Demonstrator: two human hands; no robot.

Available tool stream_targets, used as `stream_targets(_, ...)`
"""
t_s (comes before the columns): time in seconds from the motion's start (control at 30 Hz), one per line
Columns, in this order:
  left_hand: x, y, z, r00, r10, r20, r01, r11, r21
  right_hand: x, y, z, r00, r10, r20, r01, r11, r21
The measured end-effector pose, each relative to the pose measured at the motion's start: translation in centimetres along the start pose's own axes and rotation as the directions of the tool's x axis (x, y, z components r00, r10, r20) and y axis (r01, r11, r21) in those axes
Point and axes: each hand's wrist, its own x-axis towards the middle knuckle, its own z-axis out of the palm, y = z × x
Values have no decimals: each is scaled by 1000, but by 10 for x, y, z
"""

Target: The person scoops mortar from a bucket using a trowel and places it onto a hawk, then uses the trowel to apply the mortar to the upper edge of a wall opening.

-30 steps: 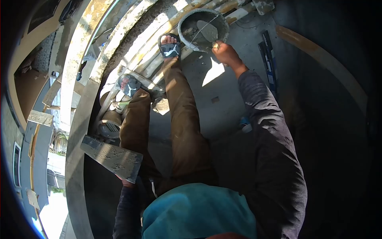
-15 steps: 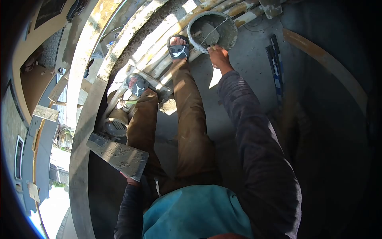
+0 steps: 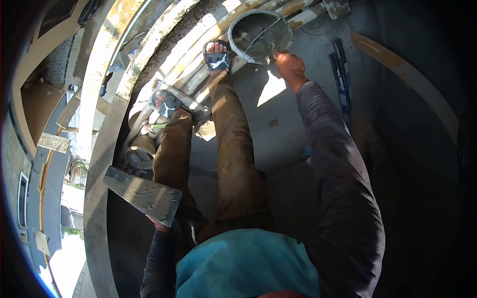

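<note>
My right hand is closed at the near right rim of a mortar-caked bucket. It grips a trowel, mostly hidden by my fingers and the wet grey mortar inside. A thin wire bail crosses the bucket's mouth. Low on the left, my left hand is wrapped under a flat plastering board, its upper face smeared with mortar. Most of those fingers are hidden beneath the board.
My sandalled feet stand by several long pipes. A blue level lies right of the bucket. On the left are a curved concrete edge and a round grated pipe end. A curved strip lies at right.
My right hand has shifted right and slightly down along the bucket rim. The trowel blade, visible inside the bucket before, is now sunk in mortar or hidden. My left hand still holds the board.
</note>
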Motion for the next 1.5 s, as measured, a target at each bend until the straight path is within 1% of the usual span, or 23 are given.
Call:
stream_targets(0.07, 5, -1, 2, 1000, -12, 29, 11, 1000, 17, -16, 5, -24, 999, -45, 13, 46, 994, -97)
stream_targets(0.13, 10, -1, 5, 998, -9, 65, 6, 999, 42, -7, 8, -15, 999, -36, -22, 36, 999, -15)
stream_targets(0.2, 7, -1, 5, 997, -8, 80, 4, 998, 56, 4, -1, -7, 996, 92, -9, -85, 948, 307)
stream_targets(0.23, 5, 0, 3, 998, -5, 65, -2, 995, 102, 11, -11, -11, 980, 151, 131, -190, 906, 379)
stream_targets(0.3, 2, 2, 1, 999, 4, 48, -12, 988, 156, 11, -14, 3, 988, 107, 109, -144, 891, 431)
stream_targets(0.37, -4, 2, 3, 988, -4, -154, -9, 997, -79, 12, -16, 10, 994, 66, 84, -98, 872, 480)
stream_targets(0.43, -2, 1, 6, 991, -1, -133, -6, 998, -55, 1, -19, -7, 977, 166, 134, -202, 924, 325)
stream_targets(0.47, -1, 1, 8, 995, -5, -100, 3, 1000, -27, -4, -16, -7, 976, 173, 130, -207, 923, 325)
stream_targets(0.53, 1, 0, 8, 998, -7, -67, 7, 1000, -3, -10, -7, -4, 943, 328, 60, -332, 939, 87)
stream_targets(0.7, -3, 0, 6, 1000, -12, -21, 12, 1000, 29, 12, 8, 12, 942, 334, -45, -331, 942, 61)
stream_targets(0.77, -14, 6, 3, 958, -20, -286, -28, 986, -164, 23, -3, 22, 939, 342, -42, -339, 938, 71)
stream_targets(0.8, -18, 8, 0, 955, -11, -296, -36, 988, -151, 21, -8, 27, 947, 319, -29, -313, 941, 130)
stream_targets(0.87, -16, 9, -8, 996, 50, -78, -48, 998, 36, 14, -7, 32, 950, 312, -17, -303, 934, 189)
stream_targets(0.9, -12, 10, 1, 996, 40, -77, -37, 999, 36, 7, -4, 31, 971, 234, -45, -223, 960, 168)
stream_targets(0.93, -8, 9, 18, 975, 24, -221, -18, 999, 27, 4, 1, 29, 986, 152, -75, -140, 980, 142)
stream_targets(0.97, -4, 5, 27, 933, 9, -361, -4, 1000, 14, 8, 5, 30, 985, 156, -79, -145, 980, 137)
stream_targets(1.03, -3, 5, 27, 965, 21, -262, 2, 996, 86, 18, 5, 31, 983, 118, -142, -101, 988, 118)
stream_targets(1.1, -3, 6, 27, 985, 18, -171, 10, 987, 162, 22, 5, 22, 991, 103, -89, -92, 988, 122)
stream_targets(1.13, -3, 8, 29, 987, 25, -160, 6, 982, 191, 22, 3, 15, 995, 92, -34, -87, 989, 121)
stream_targets(1.23, 0, 9, 33, 992, 17, -127, 20, 958, 285, 26, 16, 5, 998, 5, -61, 4, 988, 153)
stream_targets(1.37, 5, 11, 37, 999, 2, -51, 24, 872, 490, 33, 9, 8, 999, 46, 1, -45, 982, 181)
stream_targets(1.47, -5, 22, 16, 981, 111, -162, -21, 879, 477, 34, 12, 13, 998, 54, -26, -44, 954, 297)
stream_targets(1.5, 2, 18, 31, 981, 118, -154, -30, 877, 480, 30, 17, 8, 999, 40, -16, -32, 945, 326)
